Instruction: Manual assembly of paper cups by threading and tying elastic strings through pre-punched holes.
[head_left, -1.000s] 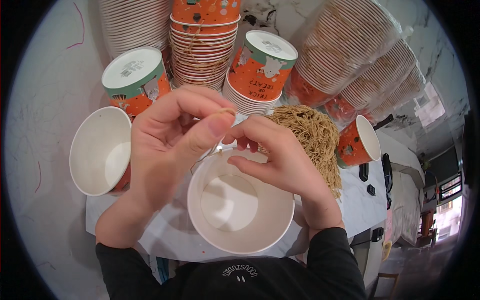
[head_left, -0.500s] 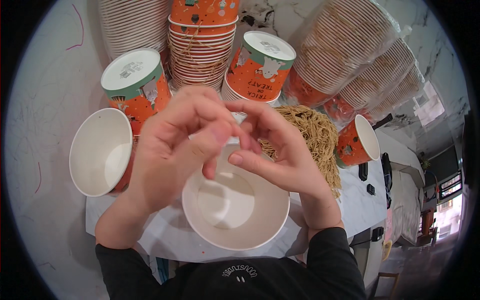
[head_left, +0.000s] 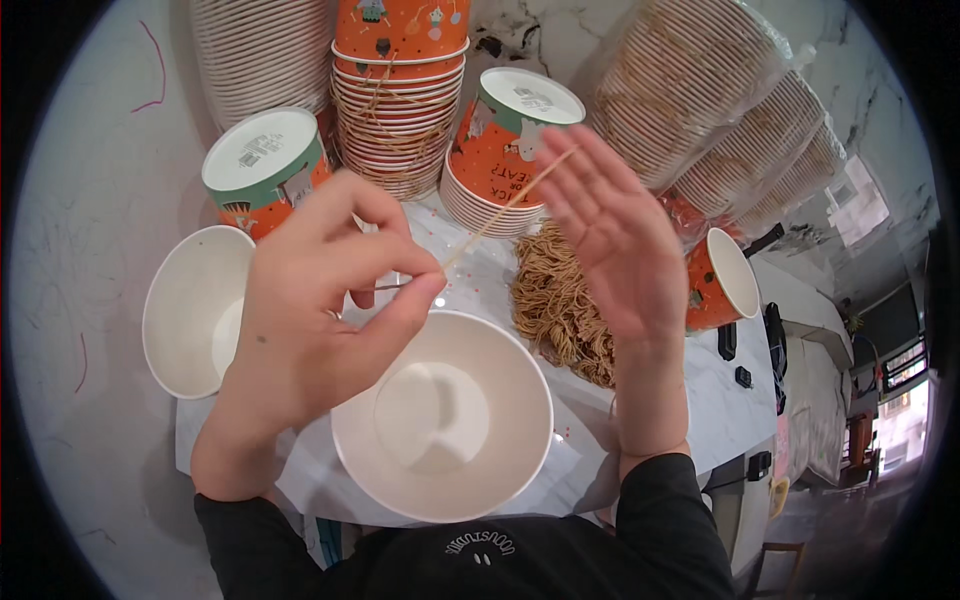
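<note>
Thumb and fingertips of my left hand (head_left: 320, 290) are pinched on a thin tan strand of twine (head_left: 495, 218). The strand slants up and right to the fingers of my right hand (head_left: 625, 240), which is turned palm inward with its fingers stretched out. Its far end lies against those fingers; whether it loops round one I cannot make out. Below my hands an upright paper bucket (head_left: 440, 410) shows its bare white inside, touched by neither hand. A tangled heap of tan twine (head_left: 560, 310) lies beside my right wrist.
At left a white-lined bucket (head_left: 195, 315) is tipped toward me, near an upside-down orange bucket (head_left: 262, 165). Tall stacks of nested orange buckets (head_left: 400, 120) and another upturned bucket (head_left: 500, 150) stand behind. Plastic-wrapped stacks (head_left: 690, 95) lean at back right; a smaller orange cup (head_left: 735, 275) lies right.
My hands have moved apart, drawing the strand out between them. The right hand has gone up and right and opened flat. The front bucket appears slightly lower and left.
</note>
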